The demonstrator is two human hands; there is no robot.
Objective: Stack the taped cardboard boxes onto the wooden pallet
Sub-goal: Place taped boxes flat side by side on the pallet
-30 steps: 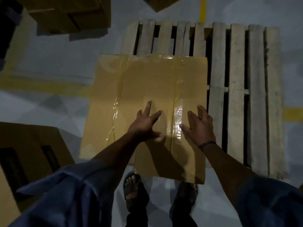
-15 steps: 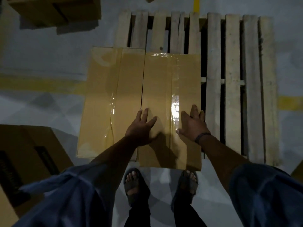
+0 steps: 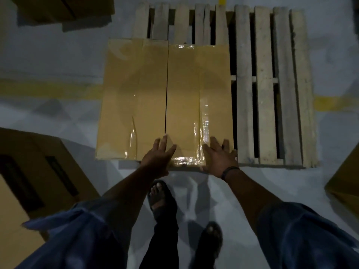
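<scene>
Pallet (image 3: 264, 113) — box (image 3: 186, 90) near-edge under grips (image 3: 158, 159) (image 3: 218, 160)

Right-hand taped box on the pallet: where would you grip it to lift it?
Probably by its near end and free right side, coming from the front: the right-hand box lies flat, its left side close against the left-hand box, so fingers would barely fit there.

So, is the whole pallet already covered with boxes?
No: the wooden pallet shows bare slats to the right of the taped boxes.
</scene>
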